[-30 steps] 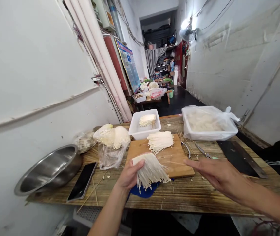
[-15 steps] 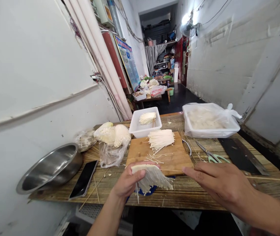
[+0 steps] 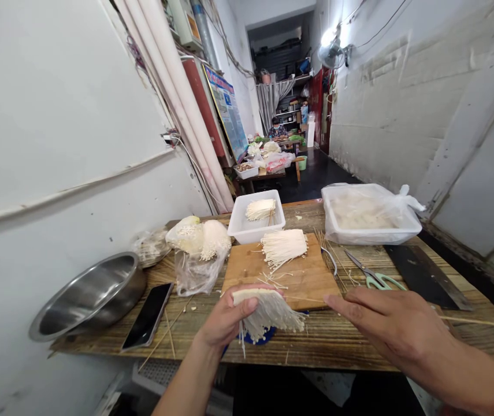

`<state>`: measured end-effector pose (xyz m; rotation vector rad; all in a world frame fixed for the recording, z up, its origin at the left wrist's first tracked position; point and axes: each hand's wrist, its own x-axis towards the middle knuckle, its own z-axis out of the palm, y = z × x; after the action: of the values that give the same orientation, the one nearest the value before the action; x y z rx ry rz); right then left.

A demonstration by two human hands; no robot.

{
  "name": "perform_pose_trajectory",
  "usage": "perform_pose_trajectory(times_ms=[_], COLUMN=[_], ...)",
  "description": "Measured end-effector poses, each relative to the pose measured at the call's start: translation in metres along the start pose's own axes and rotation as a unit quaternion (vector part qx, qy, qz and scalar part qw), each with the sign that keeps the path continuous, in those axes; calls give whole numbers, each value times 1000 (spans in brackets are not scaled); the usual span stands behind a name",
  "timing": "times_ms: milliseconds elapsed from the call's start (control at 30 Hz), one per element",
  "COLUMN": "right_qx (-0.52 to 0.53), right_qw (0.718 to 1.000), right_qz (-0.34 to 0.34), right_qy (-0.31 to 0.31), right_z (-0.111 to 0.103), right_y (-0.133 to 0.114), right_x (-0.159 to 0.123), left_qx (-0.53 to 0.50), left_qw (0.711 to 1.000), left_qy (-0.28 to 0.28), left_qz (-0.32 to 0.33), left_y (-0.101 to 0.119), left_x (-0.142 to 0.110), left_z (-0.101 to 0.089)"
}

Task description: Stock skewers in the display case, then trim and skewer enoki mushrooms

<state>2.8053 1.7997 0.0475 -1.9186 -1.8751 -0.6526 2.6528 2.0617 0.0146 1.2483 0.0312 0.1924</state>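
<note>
My left hand (image 3: 225,320) is closed around a flattened bunch of enoki mushrooms (image 3: 268,315), thumb on top, caps hanging down and to the right. My right hand (image 3: 385,318) pinches a thin bamboo skewer (image 3: 305,299). One end of the skewer reaches the cut edge of the bunch; whether it has gone in is hidden. The skewer's other end sticks out behind my right hand. Just beyond lies a wooden cutting board (image 3: 242,268) with another enoki bunch (image 3: 285,245) and several loose strands (image 3: 276,280) on it.
A white tub (image 3: 238,231) with enoki stands behind the board. Bagged enoki (image 3: 214,237), a phone (image 3: 148,316) and a steel bowl (image 3: 91,294) are left. Scissors (image 3: 374,277), a dark cleaver blade (image 3: 420,277) and a bagged white tray (image 3: 372,234) are right. A person (image 3: 277,128) sits far back.
My right hand and the skewer have shifted very slightly to the right. The left hand and its enoki bunch look almost the same.
</note>
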Motion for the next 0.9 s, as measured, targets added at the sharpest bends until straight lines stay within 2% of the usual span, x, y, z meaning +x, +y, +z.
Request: perform_pose_trajectory(times_ms=[200, 567, 900], right_qx=[-12, -9, 1], right_qw=[1000, 1000, 1000], right_qz=[-18, -1, 3], right_qy=[-8, -5, -15], right_z=[8, -1, -6], right_y=[8, 0, -2], right_x=[-6, -1, 1], left_qx=[-2, 10, 27], left_qw=[1000, 1000, 999], left_qy=[12, 2, 23], left_qz=[-13, -13, -20], left_y=[0, 3, 4], left_x=[0, 2, 3], left_z=[2, 3, 6])
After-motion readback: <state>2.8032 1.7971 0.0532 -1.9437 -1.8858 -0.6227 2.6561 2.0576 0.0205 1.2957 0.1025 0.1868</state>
